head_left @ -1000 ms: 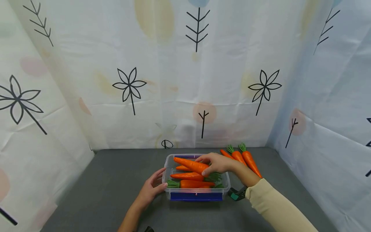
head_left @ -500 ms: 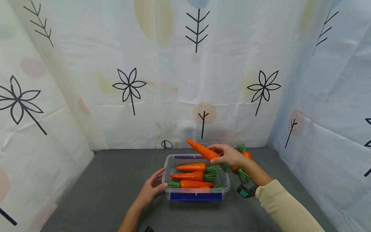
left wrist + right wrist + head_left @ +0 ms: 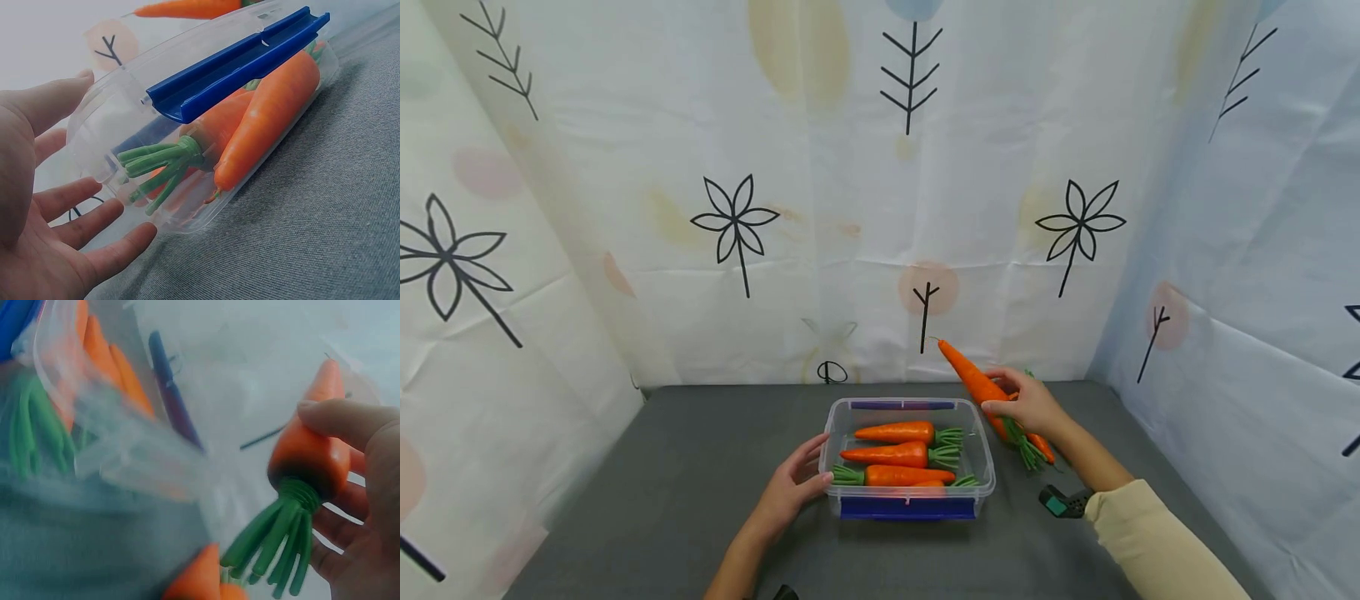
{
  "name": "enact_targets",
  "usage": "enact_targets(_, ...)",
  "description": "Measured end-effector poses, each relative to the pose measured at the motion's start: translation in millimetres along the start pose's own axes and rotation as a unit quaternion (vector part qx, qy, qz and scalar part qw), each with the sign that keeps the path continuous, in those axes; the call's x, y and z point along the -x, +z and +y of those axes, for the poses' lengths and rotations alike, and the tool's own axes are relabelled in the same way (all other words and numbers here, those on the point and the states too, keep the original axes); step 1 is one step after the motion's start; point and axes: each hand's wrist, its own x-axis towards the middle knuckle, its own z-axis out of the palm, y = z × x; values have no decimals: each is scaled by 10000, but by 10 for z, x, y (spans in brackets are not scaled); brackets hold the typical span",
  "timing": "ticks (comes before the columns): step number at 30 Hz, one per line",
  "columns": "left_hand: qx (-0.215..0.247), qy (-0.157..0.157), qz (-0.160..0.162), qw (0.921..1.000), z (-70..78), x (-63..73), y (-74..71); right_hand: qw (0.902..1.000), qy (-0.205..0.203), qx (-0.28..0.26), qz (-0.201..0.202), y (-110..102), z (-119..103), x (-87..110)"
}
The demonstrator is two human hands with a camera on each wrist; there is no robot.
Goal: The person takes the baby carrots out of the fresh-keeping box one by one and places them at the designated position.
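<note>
In the head view my right hand [image 3: 1028, 410] grips an orange carrot [image 3: 966, 372] with green leaf stubs, beyond the right side of a clear plastic box [image 3: 910, 493]. The right wrist view shows my thumb across this carrot [image 3: 310, 450], its tip pointing up and its green stubs hanging down. Several carrots [image 3: 891, 455] lie inside the box, which has blue clips [image 3: 250, 62]. At the box's left side is my left hand [image 3: 792, 483], its fingers spread and fairly straight, fingertips right at the wall. In the left wrist view that hand [image 3: 69, 206] holds nothing between its fingers.
More carrots [image 3: 1039, 446] lie on the grey table [image 3: 700, 483] right of the box, partly hidden by my right hand and its carrot. White patterned curtains [image 3: 820, 208] stand behind and at both sides.
My right hand has lifted a carrot up out of the box and carried it to the right, past the box's rim. The left hand and the box have stayed in place.
</note>
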Motion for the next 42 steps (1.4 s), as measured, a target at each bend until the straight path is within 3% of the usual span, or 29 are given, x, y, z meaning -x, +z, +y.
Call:
enact_targets(13,12,-115,3,9999,7,5,-1,9865,908,520,1261,-195,443,144)
enact_targets(23,8,-130,-41,9999,13,-14,-7,9675,1547,667,1887,-276,755,235)
enact_targets(28,-4,-144,-20,9999,23,-11,-2,9511,1963,900,2208,-288,875,314)
enact_targets(32,-19,-60,-63,10000,31,5,7,9414,2326,1110,2175,-298,979,373)
enact_targets(42,112,4,-149,9998,67,27,18,9338,2780,1491,1690,-327,1097,477)
